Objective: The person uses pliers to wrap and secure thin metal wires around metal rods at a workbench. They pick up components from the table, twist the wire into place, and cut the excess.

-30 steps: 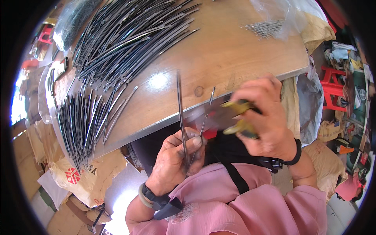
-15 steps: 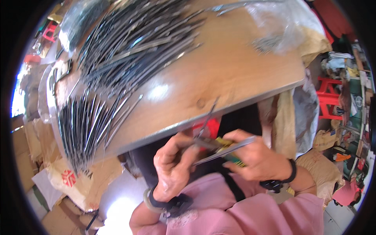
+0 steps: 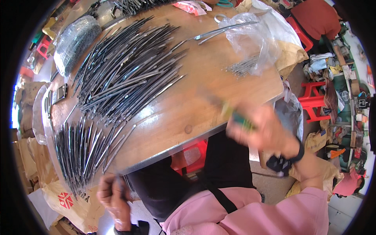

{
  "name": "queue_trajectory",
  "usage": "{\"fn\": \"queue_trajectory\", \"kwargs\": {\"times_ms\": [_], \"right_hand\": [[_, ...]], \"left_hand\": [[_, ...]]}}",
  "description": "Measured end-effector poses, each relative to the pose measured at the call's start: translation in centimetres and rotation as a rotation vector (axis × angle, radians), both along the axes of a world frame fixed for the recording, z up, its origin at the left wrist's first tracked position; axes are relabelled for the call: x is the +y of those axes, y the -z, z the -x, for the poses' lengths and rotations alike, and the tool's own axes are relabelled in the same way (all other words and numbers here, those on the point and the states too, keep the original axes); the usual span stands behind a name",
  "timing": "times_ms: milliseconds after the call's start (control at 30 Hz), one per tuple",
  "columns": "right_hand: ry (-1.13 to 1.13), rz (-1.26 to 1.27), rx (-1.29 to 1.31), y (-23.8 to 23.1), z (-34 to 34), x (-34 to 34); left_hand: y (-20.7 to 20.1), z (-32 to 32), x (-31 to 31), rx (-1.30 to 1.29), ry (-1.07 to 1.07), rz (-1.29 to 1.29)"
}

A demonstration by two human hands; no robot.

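My left hand [image 3: 113, 197] is low at the left, just below the table edge, closed on a thin dark metal piece [image 3: 118, 183] next to a fanned row of long metal pieces [image 3: 80, 152]. Over the table's near right corner, my blurred right hand [image 3: 268, 133] grips a tool with a green and yellow handle [image 3: 238, 117]. A larger heap of long thin metal pieces [image 3: 129, 74] covers the middle of the wooden table [image 3: 196, 102].
A clear plastic bag with small metal parts [image 3: 250, 43] lies at the far right of the table. A plastic-wrapped dark bundle [image 3: 74, 43] sits at the far left. Red stools [image 3: 313, 102] stand to the right, and a sack [image 3: 66, 199] is on the floor at the left.
My hands have come apart. The left one dropped down and left with the metal piece, toward the fanned row. The right one swung up and right with the tool.
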State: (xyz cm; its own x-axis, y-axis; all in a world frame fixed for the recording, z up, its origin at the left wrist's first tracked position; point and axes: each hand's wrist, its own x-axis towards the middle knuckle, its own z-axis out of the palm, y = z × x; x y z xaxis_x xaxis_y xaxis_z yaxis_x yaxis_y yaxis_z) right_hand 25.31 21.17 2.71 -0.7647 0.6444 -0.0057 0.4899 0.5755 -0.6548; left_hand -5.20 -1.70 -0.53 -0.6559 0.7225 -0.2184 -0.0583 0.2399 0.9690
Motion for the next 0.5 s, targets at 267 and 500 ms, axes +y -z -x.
{"fn": "queue_trajectory", "kwargs": {"times_ms": [267,500], "right_hand": [[-0.124,-0.706,-0.097,4.0,0.4,11.7],[-0.178,-0.827,-0.239,3.1,0.0,10.3]], "left_hand": [[0.1,6.2,3.0,1.179,0.196,0.153],[-3.0,6.5,6.6,0.829,0.295,0.154]]}}
